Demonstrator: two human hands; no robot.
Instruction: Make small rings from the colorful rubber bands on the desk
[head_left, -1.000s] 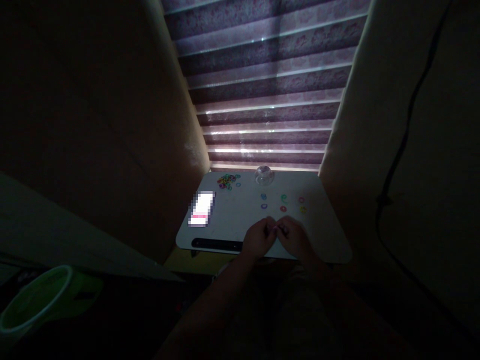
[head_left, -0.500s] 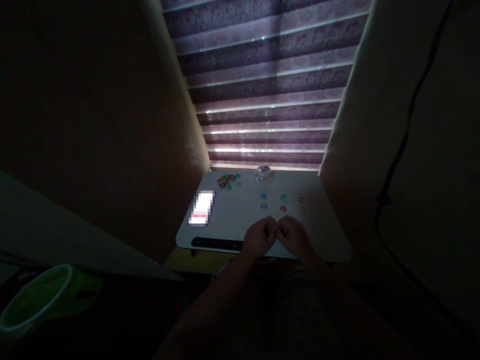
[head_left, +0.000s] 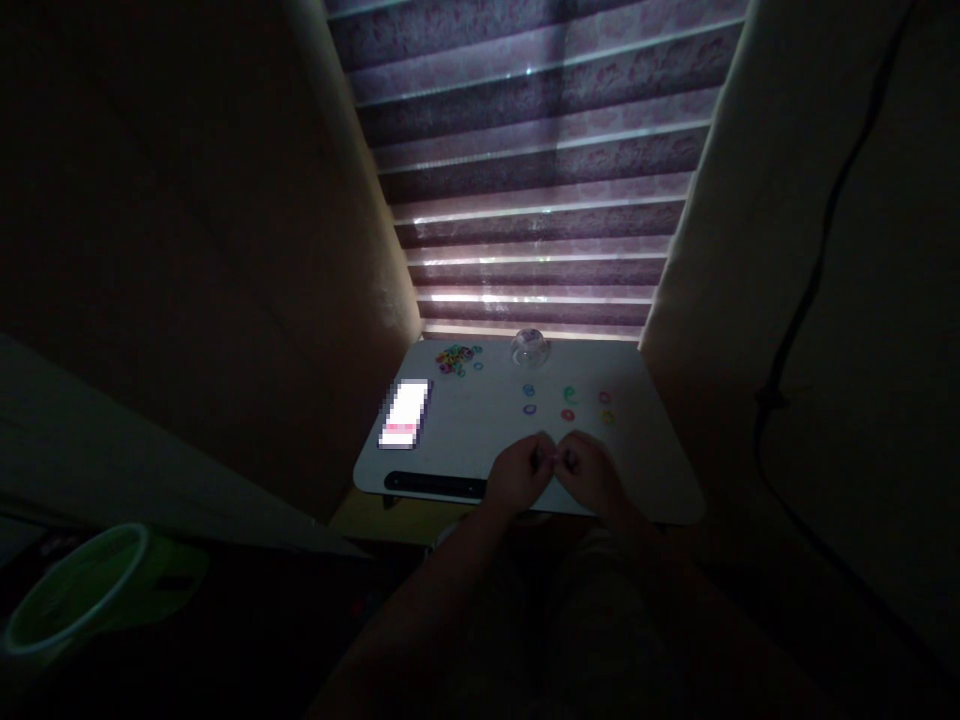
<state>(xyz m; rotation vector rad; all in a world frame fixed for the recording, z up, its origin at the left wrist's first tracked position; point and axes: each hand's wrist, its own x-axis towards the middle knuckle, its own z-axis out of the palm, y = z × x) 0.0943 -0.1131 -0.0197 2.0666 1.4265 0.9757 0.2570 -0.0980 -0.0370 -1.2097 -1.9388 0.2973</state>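
My left hand [head_left: 523,470] and my right hand [head_left: 587,472] meet above the near edge of the white table [head_left: 480,425]. Both are closed, fingertips pinched together around a small pinkish elastic band [head_left: 553,457], mostly covered by the fingers. Just beyond them, small coloured bands lie spaced out in two rows: a blue one [head_left: 529,390], a purple one [head_left: 530,409], a green one [head_left: 570,395], a red one [head_left: 568,415], a pink one [head_left: 604,398] and a yellow one [head_left: 608,417]. A heap of mixed bands [head_left: 454,359] sits at the far left.
A clear round container [head_left: 530,348] stands near the back edge. At the left lies a phone with a lit, blurred screen [head_left: 406,413], and a black slot [head_left: 435,486] runs along the front. A green basket [head_left: 142,590] is at lower left; blinds [head_left: 532,180] hang behind.
The hands stay together at nearly the same spot, with the right fingers turned slightly. The whole view has shifted a little.
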